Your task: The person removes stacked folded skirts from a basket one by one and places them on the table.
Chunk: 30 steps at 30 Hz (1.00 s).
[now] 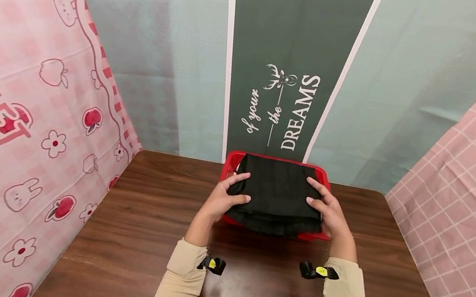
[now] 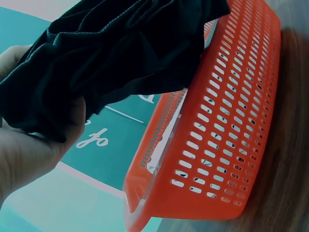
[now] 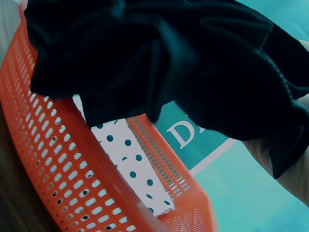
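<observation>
A folded black cloth (image 1: 278,186), perhaps a garment, is held level over a red plastic basket (image 1: 322,172). My left hand (image 1: 221,200) grips its left edge, and my right hand (image 1: 332,215) grips the opposite edge. From the left wrist, the left hand (image 2: 34,157) shows with the cloth's layered folds between its fingers and thumb. In the right wrist view a loose corner of the black cloth (image 3: 169,72) hangs down near the basket rim. Inside the slotted basket (image 3: 91,169) lies a white cloth with dark dots (image 3: 130,164). Most of the right fingers are hidden there.
The basket stands at the back of a brown wooden table (image 1: 158,208), close to a green and grey curtain (image 1: 299,26) with white lettering. Pink printed cloth (image 1: 43,118) hangs at the left, and a pink checked one (image 1: 475,200) at the right.
</observation>
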### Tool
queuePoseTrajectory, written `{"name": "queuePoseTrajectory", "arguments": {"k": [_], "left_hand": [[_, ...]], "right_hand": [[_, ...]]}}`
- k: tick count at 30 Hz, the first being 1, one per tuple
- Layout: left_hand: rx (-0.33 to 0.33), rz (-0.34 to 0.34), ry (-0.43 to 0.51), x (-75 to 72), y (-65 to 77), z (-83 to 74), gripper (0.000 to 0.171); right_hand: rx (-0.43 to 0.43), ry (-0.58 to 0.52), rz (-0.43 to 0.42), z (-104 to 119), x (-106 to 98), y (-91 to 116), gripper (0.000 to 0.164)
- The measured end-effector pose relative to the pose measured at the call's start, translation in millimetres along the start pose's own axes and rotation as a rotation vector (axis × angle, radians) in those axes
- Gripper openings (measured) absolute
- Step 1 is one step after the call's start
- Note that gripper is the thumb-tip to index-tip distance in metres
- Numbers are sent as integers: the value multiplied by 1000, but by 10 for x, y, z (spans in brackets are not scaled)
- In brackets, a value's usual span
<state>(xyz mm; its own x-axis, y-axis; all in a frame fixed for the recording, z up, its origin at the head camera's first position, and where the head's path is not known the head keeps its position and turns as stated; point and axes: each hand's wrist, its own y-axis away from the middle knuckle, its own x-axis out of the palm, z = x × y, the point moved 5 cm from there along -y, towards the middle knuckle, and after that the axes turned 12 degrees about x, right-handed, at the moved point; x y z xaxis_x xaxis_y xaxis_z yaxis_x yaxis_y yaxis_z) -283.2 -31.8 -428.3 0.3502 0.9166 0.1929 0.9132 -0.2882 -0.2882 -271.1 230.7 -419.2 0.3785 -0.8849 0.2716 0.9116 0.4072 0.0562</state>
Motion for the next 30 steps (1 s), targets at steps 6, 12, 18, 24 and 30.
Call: {"name": "queuePoseTrajectory", "arguments": {"k": [6, 12, 18, 24, 30], "left_hand": [[8, -21, -34, -7, 151, -30, 57], [-10, -24, -20, 2, 255, -1, 56], [-28, -15, -47, -38, 330, -31, 58], [-10, -32, -71, -86, 537, -289, 60], [18, -89, -60, -279, 659, -323, 61]], "right_hand": [[-43, 42, -8, -79, 55, 85, 56], [-70, 64, -20, -132, 76, 135, 53], [-59, 39, -50, -195, 158, 120, 53], [-83, -53, -41, -296, 326, 48, 52], [-93, -117, -41, -389, 533, -93, 51]]}}
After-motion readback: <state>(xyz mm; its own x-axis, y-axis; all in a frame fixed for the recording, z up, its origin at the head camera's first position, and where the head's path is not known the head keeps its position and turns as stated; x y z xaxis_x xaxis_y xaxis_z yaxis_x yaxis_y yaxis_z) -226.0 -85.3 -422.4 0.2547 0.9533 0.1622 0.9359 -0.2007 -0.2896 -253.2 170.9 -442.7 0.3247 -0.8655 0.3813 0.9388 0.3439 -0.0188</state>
